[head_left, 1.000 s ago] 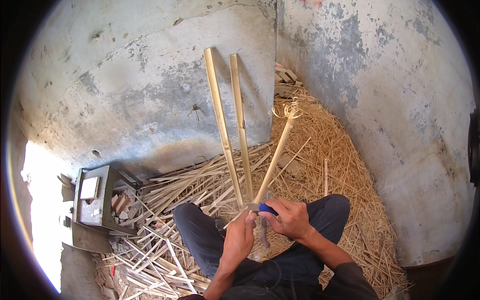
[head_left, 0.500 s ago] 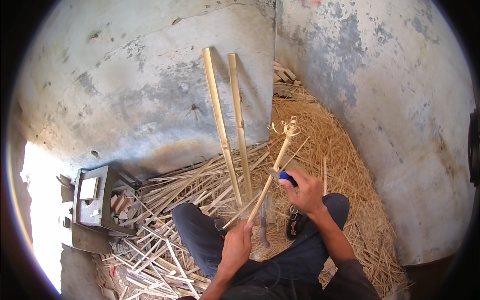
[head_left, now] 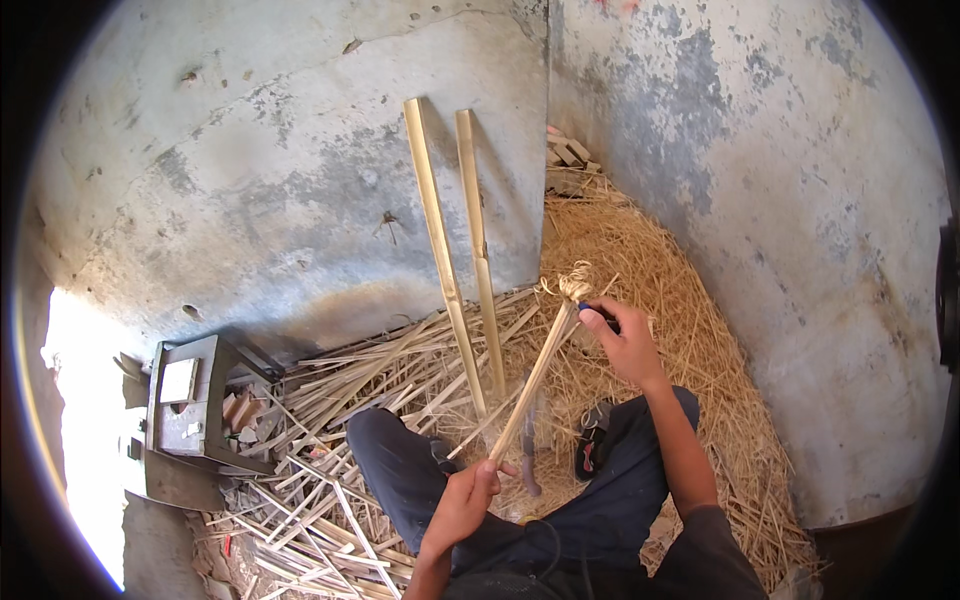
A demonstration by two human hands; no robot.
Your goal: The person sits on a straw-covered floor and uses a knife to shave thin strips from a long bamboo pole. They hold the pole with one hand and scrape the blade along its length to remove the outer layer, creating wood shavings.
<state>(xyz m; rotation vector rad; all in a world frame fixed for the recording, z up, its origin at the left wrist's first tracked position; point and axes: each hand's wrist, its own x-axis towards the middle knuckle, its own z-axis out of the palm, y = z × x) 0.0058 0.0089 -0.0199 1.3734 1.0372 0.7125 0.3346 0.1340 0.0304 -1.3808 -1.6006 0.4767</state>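
My left hand (head_left: pixel 462 505), near the lower middle, is closed round the near end of a split bamboo strip (head_left: pixel 532 398). The strip slants up and away to the right. At its far end sits a bunch of pale curled shavings (head_left: pixel 575 281). My right hand (head_left: pixel 630 345) grips a small knife (head_left: pixel 584 307) with a blue handle, close under those curls. Its blade is mostly hidden by the fingers and shavings. Beyond my legs, two longer bamboo lengths, a left one (head_left: pixel 432 205) and a right one (head_left: pixel 473 190), lean on the wall.
A long-bladed knife (head_left: pixel 531 480) lies on the ground between my feet. Split bamboo strips (head_left: pixel 330 520) are heaped at the left, and fine shavings (head_left: pixel 640 270) cover the right side. A dark wooden cabinet (head_left: pixel 205 400) stands at the left wall. Bricks (head_left: pixel 570 152) lie in the far corner.
My right hand with the knife has slid up the strip toward its far end. The curls there are bunched more thickly. My left hand has shifted slightly down and left.
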